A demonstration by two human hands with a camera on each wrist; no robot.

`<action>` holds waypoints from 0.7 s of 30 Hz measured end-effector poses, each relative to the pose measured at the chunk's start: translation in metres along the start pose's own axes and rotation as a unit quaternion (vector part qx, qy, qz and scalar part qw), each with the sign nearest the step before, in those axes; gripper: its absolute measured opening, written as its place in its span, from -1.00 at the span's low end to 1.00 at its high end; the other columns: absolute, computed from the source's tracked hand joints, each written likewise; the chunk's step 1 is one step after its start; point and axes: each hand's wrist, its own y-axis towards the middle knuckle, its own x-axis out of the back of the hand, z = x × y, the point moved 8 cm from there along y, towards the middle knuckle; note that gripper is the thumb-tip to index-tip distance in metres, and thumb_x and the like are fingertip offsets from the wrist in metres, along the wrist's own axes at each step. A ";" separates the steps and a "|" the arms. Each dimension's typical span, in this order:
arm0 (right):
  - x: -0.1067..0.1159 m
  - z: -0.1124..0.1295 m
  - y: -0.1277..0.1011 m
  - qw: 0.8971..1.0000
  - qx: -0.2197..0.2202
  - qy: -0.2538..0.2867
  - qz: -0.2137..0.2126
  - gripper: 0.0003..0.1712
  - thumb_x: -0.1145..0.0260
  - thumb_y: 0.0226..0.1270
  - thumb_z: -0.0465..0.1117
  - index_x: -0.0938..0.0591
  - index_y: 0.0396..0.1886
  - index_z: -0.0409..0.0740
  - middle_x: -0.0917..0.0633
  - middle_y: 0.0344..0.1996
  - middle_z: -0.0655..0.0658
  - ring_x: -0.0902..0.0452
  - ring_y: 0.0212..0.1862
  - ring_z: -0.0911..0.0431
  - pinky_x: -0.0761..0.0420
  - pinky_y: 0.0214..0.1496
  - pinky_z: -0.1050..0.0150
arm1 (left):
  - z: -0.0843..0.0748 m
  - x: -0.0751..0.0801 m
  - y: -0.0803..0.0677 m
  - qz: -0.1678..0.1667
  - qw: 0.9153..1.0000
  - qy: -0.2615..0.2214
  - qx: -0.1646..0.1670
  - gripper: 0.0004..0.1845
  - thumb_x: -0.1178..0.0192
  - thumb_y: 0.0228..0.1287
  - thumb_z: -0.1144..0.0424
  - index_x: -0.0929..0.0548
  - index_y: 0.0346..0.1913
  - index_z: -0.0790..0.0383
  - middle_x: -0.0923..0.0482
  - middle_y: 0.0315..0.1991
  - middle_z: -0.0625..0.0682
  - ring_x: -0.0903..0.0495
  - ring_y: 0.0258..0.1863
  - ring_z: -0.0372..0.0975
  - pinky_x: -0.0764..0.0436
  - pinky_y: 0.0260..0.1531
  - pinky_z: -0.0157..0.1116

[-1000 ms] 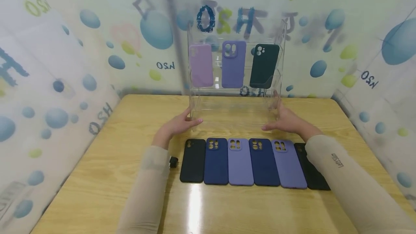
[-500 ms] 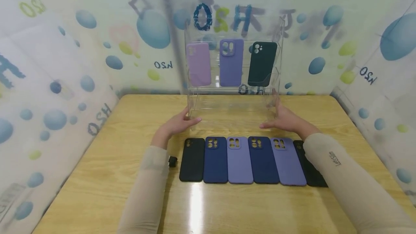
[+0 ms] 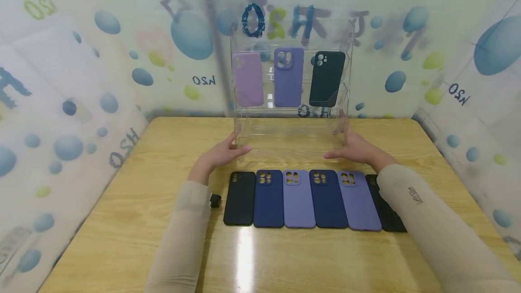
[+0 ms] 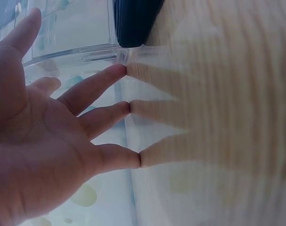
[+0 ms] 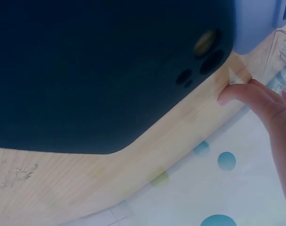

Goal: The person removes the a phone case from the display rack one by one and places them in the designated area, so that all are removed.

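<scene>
A clear acrylic display rack (image 3: pixel 290 80) is stood upright at the far middle of the wooden table (image 3: pixel 122 220), close to the patterned backdrop. Its foot is flanked by both hands. The left hand (image 3: pixel 223 153) is laid against the left end with fingers (image 4: pixel 93 89) straight and spread, the tips touching the table by the rack's corner, as the left wrist view shows. The right hand (image 3: pixel 355 148) is set against the right end, fingers extended and flat, nothing being clasped. The rack appears to be steadied or squared from both sides rather than lifted.

Three phone cases are leaned on the upper shelf: a lilac case (image 3: pixel 247 78), a violet case (image 3: pixel 288 77) and a dark case (image 3: pixel 327 78). Six further cases (image 3: pixel 300 199) are laid flat in a row, edge to edge, just in front of the rack, presumably for easy reach. A small black object (image 3: pixel 215 201) lies beside the row's left end
</scene>
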 end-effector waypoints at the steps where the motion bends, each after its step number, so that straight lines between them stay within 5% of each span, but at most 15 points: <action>1: -0.001 0.001 0.000 1.000 0.000 0.005 0.001 0.59 -0.55 0.06 0.09 0.72 0.36 0.52 -0.34 0.37 -0.29 -0.20 0.44 -0.32 -0.10 0.45 -0.35 | 0.000 0.000 -0.001 0.001 1.000 0.000 -0.001 0.01 -0.12 0.24 -0.37 0.31 0.55 -0.38 -0.29 0.45 0.20 -0.38 0.38 0.06 -0.32 0.38 0.09; 8: -0.005 0.001 0.000 1.000 -0.003 0.008 0.006 0.59 -0.54 0.06 0.10 0.73 0.37 0.47 -0.29 0.45 -0.30 -0.10 0.49 -0.31 -0.04 0.48 -0.33 | -0.018 0.021 -0.013 -0.050 0.995 0.087 -0.016 0.10 -0.07 0.11 -0.52 0.22 0.58 -0.24 -0.29 0.45 0.17 -0.33 0.41 0.06 -0.36 0.35 0.10; 14: -0.002 -0.002 -0.002 1.000 -0.007 0.006 0.013 0.59 -0.52 0.09 0.12 0.76 0.34 0.47 -0.23 0.48 -0.31 -0.06 0.50 -0.33 -0.06 0.46 -0.34 | -0.088 0.080 -0.024 -0.134 0.971 0.188 -0.058 0.00 -0.12 0.21 -0.40 0.16 0.57 -0.26 -0.32 0.44 0.17 -0.41 0.34 0.11 -0.40 0.29 0.14; 21: -0.003 -0.001 -0.002 1.000 -0.012 0.008 0.024 0.58 -0.50 0.10 0.15 0.76 0.36 0.39 0.17 0.58 -0.29 0.11 0.54 -0.33 0.02 0.48 -0.35 | -0.159 0.133 -0.019 -0.206 0.937 0.259 -0.111 -0.08 -0.23 0.27 -0.19 0.02 0.57 -0.18 -0.42 0.28 0.12 -0.54 0.03 -0.01 -0.57 0.03 0.00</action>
